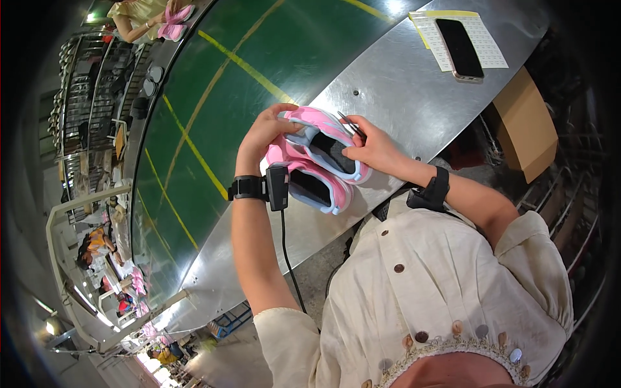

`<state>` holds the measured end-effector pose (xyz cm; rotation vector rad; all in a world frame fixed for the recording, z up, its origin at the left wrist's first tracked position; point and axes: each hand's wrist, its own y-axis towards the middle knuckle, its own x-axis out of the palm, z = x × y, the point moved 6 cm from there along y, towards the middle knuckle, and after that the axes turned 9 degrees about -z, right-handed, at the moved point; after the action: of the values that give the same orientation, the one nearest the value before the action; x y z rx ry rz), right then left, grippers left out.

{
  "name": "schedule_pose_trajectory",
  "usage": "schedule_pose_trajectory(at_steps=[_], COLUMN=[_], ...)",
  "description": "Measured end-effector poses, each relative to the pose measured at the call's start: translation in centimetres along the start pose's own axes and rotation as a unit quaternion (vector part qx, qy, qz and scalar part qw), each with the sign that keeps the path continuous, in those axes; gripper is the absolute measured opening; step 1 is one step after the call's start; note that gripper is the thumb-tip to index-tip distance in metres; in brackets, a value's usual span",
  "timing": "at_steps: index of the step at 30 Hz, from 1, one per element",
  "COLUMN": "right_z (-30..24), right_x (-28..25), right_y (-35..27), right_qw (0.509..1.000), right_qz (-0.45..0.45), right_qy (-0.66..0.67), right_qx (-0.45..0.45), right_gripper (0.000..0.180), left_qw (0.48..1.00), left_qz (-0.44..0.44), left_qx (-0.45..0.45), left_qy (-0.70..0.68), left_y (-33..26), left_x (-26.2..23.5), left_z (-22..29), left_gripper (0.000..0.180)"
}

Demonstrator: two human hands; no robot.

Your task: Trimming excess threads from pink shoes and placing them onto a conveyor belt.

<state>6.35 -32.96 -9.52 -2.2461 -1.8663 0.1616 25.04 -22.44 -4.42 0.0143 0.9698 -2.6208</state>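
Note:
Two pink sneakers with light-blue trim lie side by side at the edge of the metal tabletop, their dark openings up. My left hand [264,134] grips the far sneaker [318,118] near its toe and tongue, fingers over the front. The near sneaker [340,194] rests against it, partly covered by my left wrist. In my right hand [381,154] is a pair of thin dark tweezers [352,125], tips pointing away from me. That hand's thumb touches the far sneaker's collar by the heel.
A green conveyor belt [233,110] with yellow lines runs beyond the metal table [375,84]. A phone [460,50] lies on printed sheets [491,48] at the far right, above a cardboard box [525,123]. A cable [288,252] hangs from my left wrist device. Another person [139,22] holds pink shoes.

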Motion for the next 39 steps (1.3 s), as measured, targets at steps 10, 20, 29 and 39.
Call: schedule_pose_trajectory(at_steps=[10, 20, 29, 39], right_z=[-1.9, -10.6, -11.8, -13.1], right_x=[-1.1, 0.0, 4.6, 7.9], right_y=[0.1, 0.2, 1.3, 0.9], right_qw=[0.997, 0.863, 0.701, 0.581], right_qz=[-0.017, -0.023, -0.071, -0.124], right_qy=[-0.074, -0.449, -0.622, -0.759], right_qx=[-0.025, -0.233, -0.341, -0.267], right_gripper=[0.05, 0.024, 0.017, 0.007], left_qw=[0.994, 0.984, 0.983, 0.978], left_qz=[0.097, 0.149, 0.16, 0.178], left_qx=[0.033, 0.06, 0.062, 0.063], left_qy=[0.042, 0.075, 0.065, 0.093], left_y=[-2.1, -2.7, -1.7, -1.5], left_x=[1.5, 0.6, 0.3, 0.1], left_z=[1.3, 0.9, 0.1, -0.2], left_gripper=[0.043, 0.048, 0.041, 0.036])
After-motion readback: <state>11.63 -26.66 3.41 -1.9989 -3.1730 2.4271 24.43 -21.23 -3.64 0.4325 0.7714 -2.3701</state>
